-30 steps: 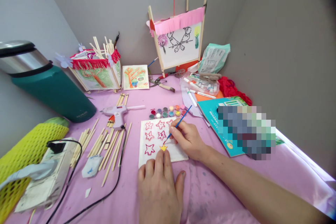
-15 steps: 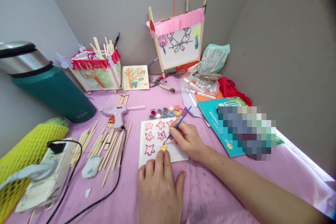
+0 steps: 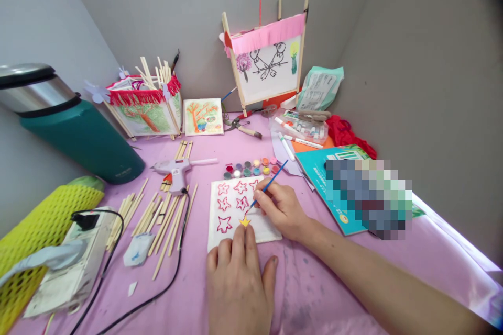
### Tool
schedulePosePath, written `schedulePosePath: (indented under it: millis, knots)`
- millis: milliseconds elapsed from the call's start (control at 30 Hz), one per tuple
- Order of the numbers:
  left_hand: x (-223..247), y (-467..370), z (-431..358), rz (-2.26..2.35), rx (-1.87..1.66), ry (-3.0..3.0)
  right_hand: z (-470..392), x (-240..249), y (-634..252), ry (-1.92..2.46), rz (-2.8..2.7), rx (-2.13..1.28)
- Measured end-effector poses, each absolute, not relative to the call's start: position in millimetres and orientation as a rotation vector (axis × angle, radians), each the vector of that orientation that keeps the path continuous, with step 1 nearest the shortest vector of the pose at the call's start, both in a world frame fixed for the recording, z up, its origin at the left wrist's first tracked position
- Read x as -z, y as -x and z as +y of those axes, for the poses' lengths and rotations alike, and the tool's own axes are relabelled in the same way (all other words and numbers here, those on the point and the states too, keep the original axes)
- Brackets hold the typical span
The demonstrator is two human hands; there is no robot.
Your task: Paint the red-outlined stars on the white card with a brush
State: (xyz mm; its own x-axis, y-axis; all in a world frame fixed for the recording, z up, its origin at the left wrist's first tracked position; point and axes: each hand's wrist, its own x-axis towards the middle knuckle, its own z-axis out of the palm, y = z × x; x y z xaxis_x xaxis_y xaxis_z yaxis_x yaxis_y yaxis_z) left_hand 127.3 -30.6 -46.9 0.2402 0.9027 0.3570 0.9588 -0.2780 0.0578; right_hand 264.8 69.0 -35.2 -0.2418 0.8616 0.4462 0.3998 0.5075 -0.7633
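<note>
Head view | left hand [image 3: 239, 282] flat, fingers together, ungrasping, apparently pinning yellow star [image 3: 244, 222] against slipping | right hand [image 3: 285, 212] pinches brush [image 3: 272, 183], tip at star's far edge | white sheet [image 3: 267, 229] centre, paint pots [image 3: 247, 172] just beyond, probably for easy dipping | bottle [image 3: 84, 138], book [image 3: 330, 201] lettering illegible

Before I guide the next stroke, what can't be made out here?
All in the head view:
Yellow shape: lower part under the left hand's fingers.
White sheet: upper-right area behind the right hand.
Paintbrush tip: too small to tell whether it touches.
Item on the blue book: pixelated.
Bottle: lid cut off by the left edge.
</note>
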Motion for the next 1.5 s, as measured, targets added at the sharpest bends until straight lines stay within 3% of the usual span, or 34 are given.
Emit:
schedulePosePath:
  millis: [1500]
  knots:
    - [47.6,-127.5,-30.3,-1.766,0.495,2.321,68.0,34.0,-264.1,1.031,-1.904,-0.627]
